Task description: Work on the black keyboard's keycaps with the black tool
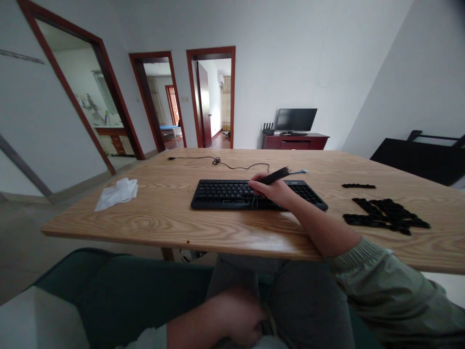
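Note:
A black keyboard (221, 191) lies on the wooden table in front of me. Its left part is covered with keys, while the right part shows a grid of bare key sockets. My right hand (271, 188) grips a black keycap puller (275, 175) over the keyboard. Two thin wire loops point down from it onto the keys, and a bristly tip faces up and right. A thin blue stick with a pale end (300, 171) shows just beyond that tip. Low over my lap, my left hand (240, 317) is smeared by motion, its fingers unclear.
Black keycaps lie in rows and a heap (387, 215) on the right, with one short row (358, 186) behind them. A crumpled white tissue (116, 194) is at the left. The keyboard's cable (240, 167) trails along the back of the table (156, 223).

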A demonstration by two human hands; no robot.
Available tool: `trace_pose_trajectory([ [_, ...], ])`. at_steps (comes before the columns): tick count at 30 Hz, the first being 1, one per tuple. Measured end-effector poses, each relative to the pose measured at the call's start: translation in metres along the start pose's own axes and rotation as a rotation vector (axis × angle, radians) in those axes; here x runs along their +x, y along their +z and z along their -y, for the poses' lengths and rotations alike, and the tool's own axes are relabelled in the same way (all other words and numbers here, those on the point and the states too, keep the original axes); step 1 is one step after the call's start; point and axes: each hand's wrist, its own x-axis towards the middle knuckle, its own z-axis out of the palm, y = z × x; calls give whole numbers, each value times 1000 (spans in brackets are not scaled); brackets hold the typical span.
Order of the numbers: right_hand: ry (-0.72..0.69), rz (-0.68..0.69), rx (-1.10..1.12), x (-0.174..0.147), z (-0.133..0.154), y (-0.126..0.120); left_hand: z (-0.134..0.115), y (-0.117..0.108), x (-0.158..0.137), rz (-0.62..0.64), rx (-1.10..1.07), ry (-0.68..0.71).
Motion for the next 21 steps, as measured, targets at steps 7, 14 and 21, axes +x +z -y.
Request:
trace_pose_trajectory([
  [7, 26, -56, -52, 3, 6, 8, -31, -186, -100, -236, -330, 25],
  [14, 130, -217, -71, 15, -7, 23, 65, -267, -49, -650, 88, -285],
  [21, 88, -247, -46, 24, -14, 29, 86, -259, -32, -592, 73, -243],
])
